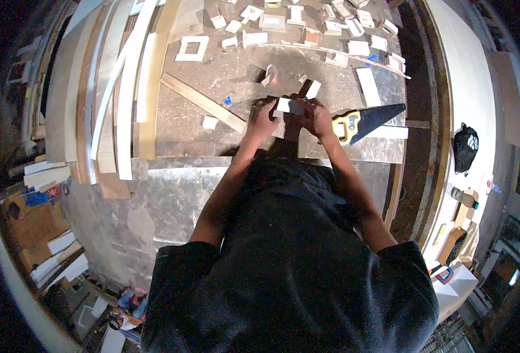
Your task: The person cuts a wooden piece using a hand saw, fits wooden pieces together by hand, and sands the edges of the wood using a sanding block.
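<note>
Between my hands, over the near part of the wooden workbench (177, 132), is a small white piece (284, 105). My left hand (263, 119) grips its left side with fingers and thumb. My right hand (317, 119) is closed at its right side, partly in shadow, and the fingertips are hard to make out. Just beyond my right hand lies a small pale block (313, 89). A handsaw (369, 122) with a yellow and black handle rests to the right of my right hand. A wooden strip (204, 103) lies slantwise to the left of my left hand.
Long boards and strips (129, 112) lie along the bench's left side. Several small wooden assemblies (271, 22) are spread over the far part, with a square frame (192, 49) nearby. A black bag (465, 148) is on the white surface at right. People (127, 315) are at the lower left.
</note>
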`<move>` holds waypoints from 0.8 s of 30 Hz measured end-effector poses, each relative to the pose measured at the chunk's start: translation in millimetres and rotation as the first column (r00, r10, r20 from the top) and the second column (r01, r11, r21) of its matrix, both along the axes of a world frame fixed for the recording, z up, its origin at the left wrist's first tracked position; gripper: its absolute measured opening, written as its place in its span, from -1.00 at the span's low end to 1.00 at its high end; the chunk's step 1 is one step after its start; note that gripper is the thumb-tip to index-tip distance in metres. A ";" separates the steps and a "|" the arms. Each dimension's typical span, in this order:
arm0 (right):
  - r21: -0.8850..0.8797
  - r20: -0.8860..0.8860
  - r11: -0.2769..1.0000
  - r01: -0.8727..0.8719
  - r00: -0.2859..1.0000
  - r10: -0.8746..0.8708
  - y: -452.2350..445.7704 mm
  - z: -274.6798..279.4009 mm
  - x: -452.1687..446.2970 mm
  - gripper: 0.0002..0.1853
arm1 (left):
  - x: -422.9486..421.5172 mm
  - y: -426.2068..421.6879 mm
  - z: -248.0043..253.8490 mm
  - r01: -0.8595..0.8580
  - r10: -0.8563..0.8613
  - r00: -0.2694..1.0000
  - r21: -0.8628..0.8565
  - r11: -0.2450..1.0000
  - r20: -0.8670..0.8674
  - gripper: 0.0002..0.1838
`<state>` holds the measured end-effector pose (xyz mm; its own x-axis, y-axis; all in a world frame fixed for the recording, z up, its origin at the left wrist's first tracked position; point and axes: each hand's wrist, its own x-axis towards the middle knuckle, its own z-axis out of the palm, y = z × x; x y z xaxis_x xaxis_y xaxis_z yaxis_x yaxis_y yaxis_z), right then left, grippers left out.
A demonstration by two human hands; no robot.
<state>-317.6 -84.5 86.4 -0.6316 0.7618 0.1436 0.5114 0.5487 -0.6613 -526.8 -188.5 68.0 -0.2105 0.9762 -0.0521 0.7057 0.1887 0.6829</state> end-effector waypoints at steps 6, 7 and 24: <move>0.001 -0.037 1.000 0.021 0.999 -0.021 -2.5 -5.1 -2.2 -0.43 | -3.1 23.1 -9.3 -0.011 -0.019 0.959 0.106 0.994 0.283 -0.39; 0.001 -0.032 1.000 0.017 0.999 -0.017 -4.1 -4.0 -2.0 -0.43 | -3.3 25.7 -13.9 0.002 -0.031 0.960 0.106 0.994 0.277 -0.41; -0.205 0.062 0.970 0.131 0.991 -0.121 -10.7 -7.1 8.5 -0.38 | -10.3 21.7 -14.1 0.047 -0.077 0.940 0.098 0.994 0.332 -0.23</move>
<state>-309.1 -95.2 79.3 -0.5312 0.8454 -0.0555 0.6022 0.3306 -0.7266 -537.0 -166.9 53.9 -0.1348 0.9906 -0.0234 0.4416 0.0811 0.8935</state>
